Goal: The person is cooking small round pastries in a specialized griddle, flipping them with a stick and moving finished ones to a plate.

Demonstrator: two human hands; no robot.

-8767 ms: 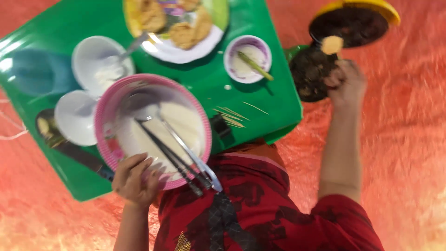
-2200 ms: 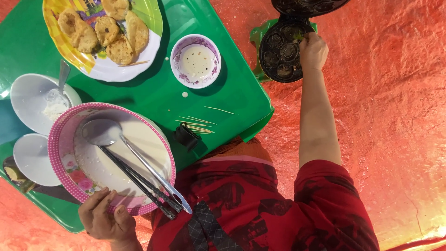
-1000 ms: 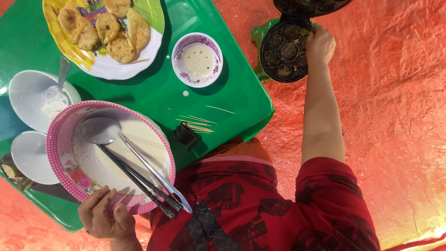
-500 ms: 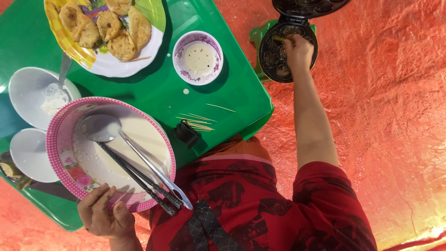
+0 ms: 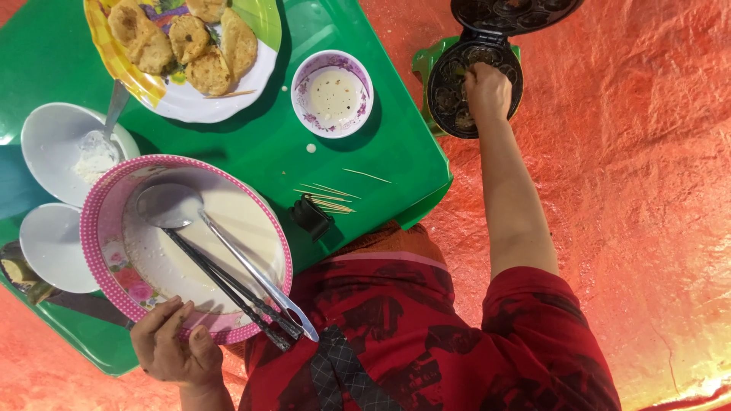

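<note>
Right hand (image 5: 487, 90) now inside the round black mould pan (image 5: 449, 106) at the upper right of the frame. A second ago at the pan's right edge, half a second ago coming in over the middle. Fingers bent down into the wells, knuckles up. Cannot tell whether anything is pinched between the fingertips, hidden as they are under the hand. Lid (image 5: 518, 11) still thrown back above.

Left hand (image 5: 171, 352) unmoved at the lower left, fingers hooked over the near rim of the pink bowl (image 5: 90, 228) and gripping it. Pale batter in the bowl, with ladle (image 5: 171, 207) and black tongs (image 5: 228, 285) lying across it as before.

Judged from this: work shifted to the pan's wells, probably checking or picking at a piece there, with the batter bowl only steadied.

On the green tabletop (image 5: 381, 152), plate of fried cakes (image 5: 251, 68) at the top, small bowl (image 5: 333, 95) beside it, toothpicks (image 5: 327, 199) near the front edge.
</note>
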